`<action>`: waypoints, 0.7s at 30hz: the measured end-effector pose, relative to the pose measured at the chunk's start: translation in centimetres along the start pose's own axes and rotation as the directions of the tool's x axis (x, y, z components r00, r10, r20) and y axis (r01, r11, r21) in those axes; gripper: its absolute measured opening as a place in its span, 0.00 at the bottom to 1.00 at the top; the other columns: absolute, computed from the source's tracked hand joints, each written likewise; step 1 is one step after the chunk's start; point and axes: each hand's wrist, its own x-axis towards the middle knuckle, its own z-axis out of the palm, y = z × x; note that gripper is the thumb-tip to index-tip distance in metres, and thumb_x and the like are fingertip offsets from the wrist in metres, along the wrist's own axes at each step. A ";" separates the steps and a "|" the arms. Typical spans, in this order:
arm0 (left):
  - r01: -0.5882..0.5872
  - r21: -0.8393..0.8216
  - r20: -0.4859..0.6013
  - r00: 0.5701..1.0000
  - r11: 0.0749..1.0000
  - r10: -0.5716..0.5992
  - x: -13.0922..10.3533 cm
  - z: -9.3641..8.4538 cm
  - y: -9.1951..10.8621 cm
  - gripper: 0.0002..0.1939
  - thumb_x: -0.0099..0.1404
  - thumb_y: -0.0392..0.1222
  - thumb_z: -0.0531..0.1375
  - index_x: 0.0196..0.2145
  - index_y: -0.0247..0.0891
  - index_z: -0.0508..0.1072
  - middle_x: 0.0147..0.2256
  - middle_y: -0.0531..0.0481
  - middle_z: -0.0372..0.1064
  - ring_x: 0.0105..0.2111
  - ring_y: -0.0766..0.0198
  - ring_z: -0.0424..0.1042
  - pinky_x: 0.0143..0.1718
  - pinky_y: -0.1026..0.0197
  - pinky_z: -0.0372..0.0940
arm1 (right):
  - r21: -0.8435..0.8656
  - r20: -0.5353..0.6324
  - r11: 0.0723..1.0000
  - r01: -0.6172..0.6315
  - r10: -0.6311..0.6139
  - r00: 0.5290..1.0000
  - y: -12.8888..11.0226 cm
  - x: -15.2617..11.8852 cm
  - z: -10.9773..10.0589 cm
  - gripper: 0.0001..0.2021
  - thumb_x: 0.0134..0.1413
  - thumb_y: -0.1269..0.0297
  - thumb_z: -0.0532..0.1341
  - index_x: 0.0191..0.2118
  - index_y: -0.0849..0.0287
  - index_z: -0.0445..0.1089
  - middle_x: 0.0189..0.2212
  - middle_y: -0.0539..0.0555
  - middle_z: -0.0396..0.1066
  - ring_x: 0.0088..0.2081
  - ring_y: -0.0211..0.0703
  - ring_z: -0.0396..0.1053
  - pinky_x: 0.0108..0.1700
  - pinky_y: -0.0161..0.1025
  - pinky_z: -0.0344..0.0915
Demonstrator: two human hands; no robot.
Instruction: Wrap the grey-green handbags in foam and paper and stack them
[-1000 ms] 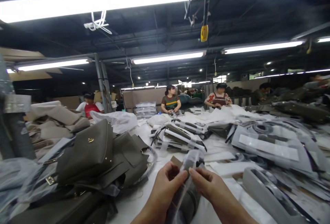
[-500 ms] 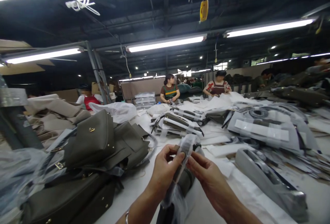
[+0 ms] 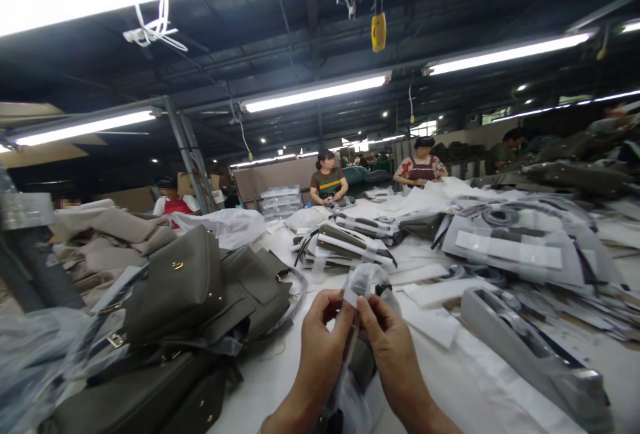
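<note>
A bag strap wrapped in translucent plastic point(image 3: 364, 279) arches up in front of me, between my hands. My left hand point(image 3: 324, 344) is closed around it, thumb pressed on the wrapping. From the other side, my right hand point(image 3: 393, 347) pinches the wrapping with thumb and forefinger, close to the left thumb. Below the hands, more loose plastic and an olive part hang down, partly hidden by my wrists. Olive leather handbags point(image 3: 183, 281) with gold-coloured fittings are piled to the left of my left hand.
At the right stands a grey tape dispenser point(image 3: 530, 354). Partly wrapped olive bag pieces point(image 3: 350, 244) lie farther back on the white-covered table, with plastic-covered pieces point(image 3: 515, 251) to their right. Co-workers sit beyond, one in a striped top point(image 3: 328, 184). A yellow fitting point(image 3: 379, 33) hangs overhead.
My right hand has moved left and its thumb now meets the wrapping near my left thumb. The left hand keeps its grip. The view has tilted up slightly.
</note>
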 end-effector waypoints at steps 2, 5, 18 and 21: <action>-0.026 0.047 0.011 1.000 0.999 0.026 -0.2 -0.1 0.6 0.10 0.65 0.47 0.62 0.37 0.37 0.74 0.34 0.48 0.72 0.36 0.60 0.71 0.39 0.61 0.66 | 0.012 0.007 1.000 -0.011 0.011 1.000 -0.2 0.0 0.0 0.24 0.52 0.43 0.64 0.45 0.59 0.74 0.25 0.50 0.69 0.30 0.42 0.65 0.35 0.37 0.65; -0.061 0.078 0.072 0.996 0.995 0.055 -0.3 -0.5 1.7 0.09 0.66 0.45 0.60 0.38 0.37 0.74 0.35 0.48 0.73 0.37 0.60 0.72 0.40 0.62 0.65 | 0.037 0.015 0.999 -0.027 0.026 1.000 -0.6 -0.1 -0.1 0.25 0.50 0.42 0.65 0.43 0.60 0.74 0.28 0.52 0.72 0.30 0.43 0.65 0.33 0.37 0.64; -0.259 0.923 0.185 0.947 0.284 0.261 -1.1 -0.7 3.1 0.16 0.68 0.35 0.52 0.48 0.34 0.76 0.43 0.36 0.77 0.36 0.48 0.77 0.36 0.55 0.68 | 0.063 0.049 0.998 -0.014 0.010 0.999 -1.2 -0.9 0.6 0.20 0.49 0.45 0.67 0.29 0.57 0.67 0.23 0.47 0.64 0.28 0.39 0.61 0.31 0.35 0.59; -0.271 0.949 0.216 0.932 0.160 0.292 -2.0 0.0 2.4 0.21 0.66 0.28 0.50 0.54 0.26 0.72 0.49 0.29 0.73 0.45 0.45 0.76 0.43 0.52 0.70 | 0.079 0.053 0.997 -0.014 0.010 0.999 -1.1 -1.0 0.7 0.19 0.48 0.46 0.69 0.30 0.57 0.67 0.23 0.47 0.65 0.28 0.39 0.62 0.32 0.35 0.59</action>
